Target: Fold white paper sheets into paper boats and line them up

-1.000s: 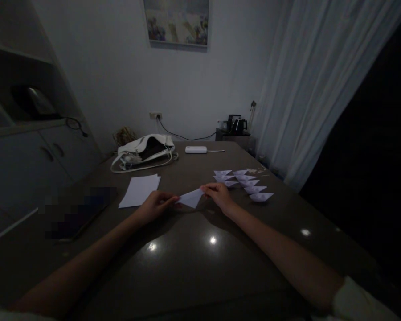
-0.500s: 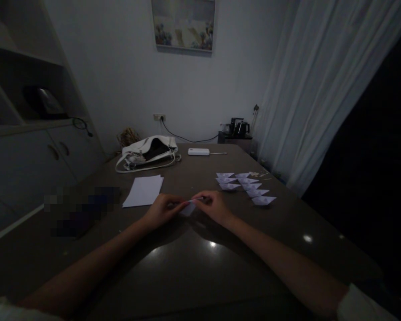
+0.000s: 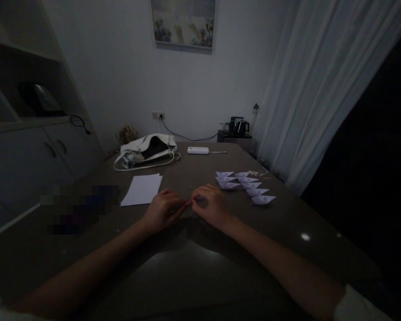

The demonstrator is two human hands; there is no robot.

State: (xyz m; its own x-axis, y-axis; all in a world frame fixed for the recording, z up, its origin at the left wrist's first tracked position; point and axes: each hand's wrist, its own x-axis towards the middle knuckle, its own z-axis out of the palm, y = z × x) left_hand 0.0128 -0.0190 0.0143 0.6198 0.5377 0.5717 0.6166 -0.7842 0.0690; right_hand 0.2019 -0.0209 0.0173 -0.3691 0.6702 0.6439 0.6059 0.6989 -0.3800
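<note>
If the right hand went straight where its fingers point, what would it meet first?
Most likely the left hand, its fingertips very close to those of the right hand. Whether they touch, or something thin lies between, is hard to tell.

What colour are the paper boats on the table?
White, the paper boats; best seen in the head view.

Your right sleeve is pale and loose, ending near the elbow; your left sleeve, dim at the corner, seems to match; your forearms, left hand and right hand are bare
</note>
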